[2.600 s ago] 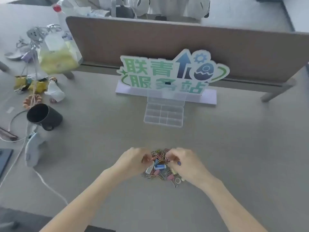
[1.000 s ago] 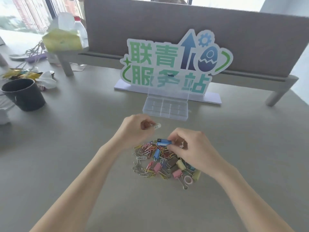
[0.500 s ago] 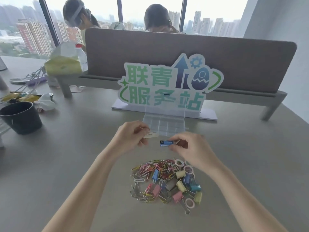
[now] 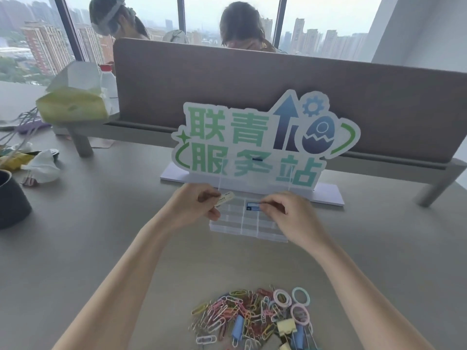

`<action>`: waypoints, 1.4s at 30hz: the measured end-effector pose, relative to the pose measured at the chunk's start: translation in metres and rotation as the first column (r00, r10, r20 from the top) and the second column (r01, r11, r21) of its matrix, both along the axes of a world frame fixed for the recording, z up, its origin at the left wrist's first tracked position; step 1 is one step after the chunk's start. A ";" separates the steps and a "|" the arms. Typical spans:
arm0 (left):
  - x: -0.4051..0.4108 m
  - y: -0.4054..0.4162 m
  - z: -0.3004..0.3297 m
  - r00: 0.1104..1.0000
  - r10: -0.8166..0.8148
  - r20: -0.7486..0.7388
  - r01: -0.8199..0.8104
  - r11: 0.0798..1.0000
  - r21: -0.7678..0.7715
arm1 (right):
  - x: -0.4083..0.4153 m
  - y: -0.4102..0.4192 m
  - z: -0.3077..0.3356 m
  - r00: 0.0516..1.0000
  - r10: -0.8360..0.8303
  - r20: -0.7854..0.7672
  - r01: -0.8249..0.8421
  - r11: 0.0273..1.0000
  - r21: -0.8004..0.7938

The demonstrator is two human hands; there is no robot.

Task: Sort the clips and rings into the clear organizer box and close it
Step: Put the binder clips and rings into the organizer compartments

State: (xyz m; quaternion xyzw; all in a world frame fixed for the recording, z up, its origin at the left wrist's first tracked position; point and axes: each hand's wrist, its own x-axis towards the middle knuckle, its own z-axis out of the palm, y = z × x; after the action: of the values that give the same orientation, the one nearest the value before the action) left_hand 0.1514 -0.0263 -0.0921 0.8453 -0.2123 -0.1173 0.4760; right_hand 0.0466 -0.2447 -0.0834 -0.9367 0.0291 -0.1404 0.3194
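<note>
Your left hand (image 4: 194, 207) pinches a pale clip (image 4: 225, 199) in its fingers (image 4: 209, 198), and your right hand (image 4: 290, 215) pinches a blue clip (image 4: 253, 205); both hover over the open clear organizer box (image 4: 249, 229), the blue one above a middle compartment. You seem to be at the dropping step: next, release each into its own compartment. The pile of clips and rings (image 4: 255, 317) lies on the surface nearer you than the box.

Clear plastic compartmented organizer box (image 4: 249, 227) on a grey-beige table (image 4: 101, 236). Small blue binder clip (image 4: 253, 205) and pale cream clip (image 4: 225, 198) above it. Loose pile of paper clips (image 4: 235, 317): pink, yellow, green, white, red (mixed, no pattern). Pastel rings (image 4: 300, 295), mint and pink. White cut-out sign (image 4: 265, 140), green characters, dark-blue arrow. Black cup (image 4: 11, 200).
</note>
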 end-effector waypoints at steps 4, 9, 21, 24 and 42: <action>0.013 -0.005 0.006 1.000 -0.017 0.020 0.017 1.000 0.020 | 0.023 -0.005 0.000 0.999 -0.040 0.010 0.039 0.992 0.122; 0.023 -0.009 0.011 0.998 0.015 0.066 -0.020 0.997 0.077 | 0.048 -0.006 0.001 0.999 -0.024 -0.044 0.025 0.999 0.036; 0.037 -0.019 -0.005 0.952 -0.121 0.282 0.029 0.951 0.309 | 0.073 0.005 -0.003 0.990 0.070 -0.118 -0.078 0.995 -0.062; 0.038 -0.020 -0.007 0.952 -0.091 0.291 0.010 0.963 0.268 | 0.076 0.007 -0.006 0.991 0.089 -0.104 -0.098 0.991 -0.094; 0.039 -0.017 -0.005 0.945 -0.095 0.313 0.019 0.971 0.240 | 0.080 0.009 -0.027 0.996 0.078 -0.049 -0.085 0.980 -0.182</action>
State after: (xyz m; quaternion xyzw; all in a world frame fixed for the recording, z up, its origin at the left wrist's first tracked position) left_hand 0.1901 -0.0434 -0.0969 0.8967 -0.2964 -0.0157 0.3285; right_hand 0.1268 -0.2361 -0.1099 -0.9653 -0.0156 -0.1095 0.2365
